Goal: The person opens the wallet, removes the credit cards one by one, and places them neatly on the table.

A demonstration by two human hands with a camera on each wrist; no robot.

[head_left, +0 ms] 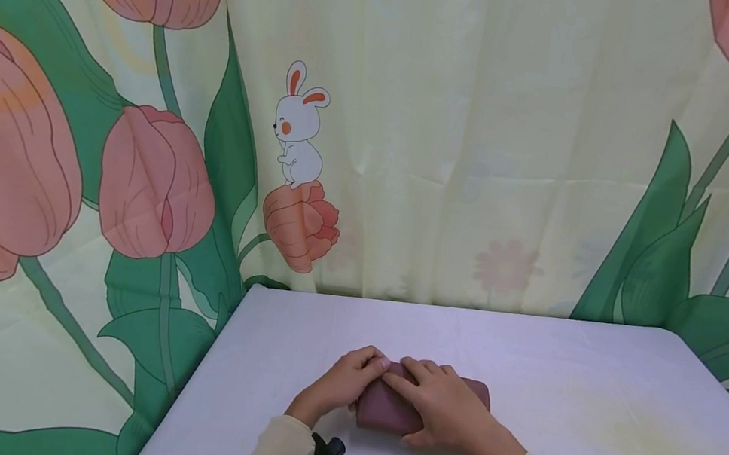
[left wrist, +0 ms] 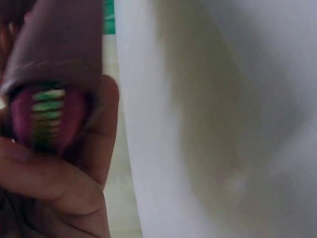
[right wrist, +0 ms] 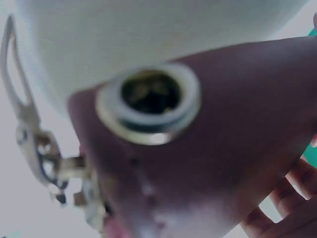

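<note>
A dull maroon leather wallet (head_left: 379, 410) is held low over the white table by both hands. My left hand (head_left: 340, 385) grips its left end, thumb near the top edge. The left wrist view, somewhat blurred, has fingers and thumb around that end, where zipper teeth (left wrist: 48, 109) run along pink tape. My right hand (head_left: 447, 412) lies across the wallet's upper face, fingers toward the far edge and thumb at the near edge. In the right wrist view a metal eyelet (right wrist: 190, 101) sits near one corner, with a metal clasp (right wrist: 37, 141) hanging beside it. The wallet's underside is hidden.
A white cloth covers the table (head_left: 592, 377), with a faint yellowish patch at right. Behind it hangs a curtain (head_left: 415, 150) printed with tulips and a rabbit. A black wrist-camera piece (head_left: 328, 451) sticks out beside the left cuff.
</note>
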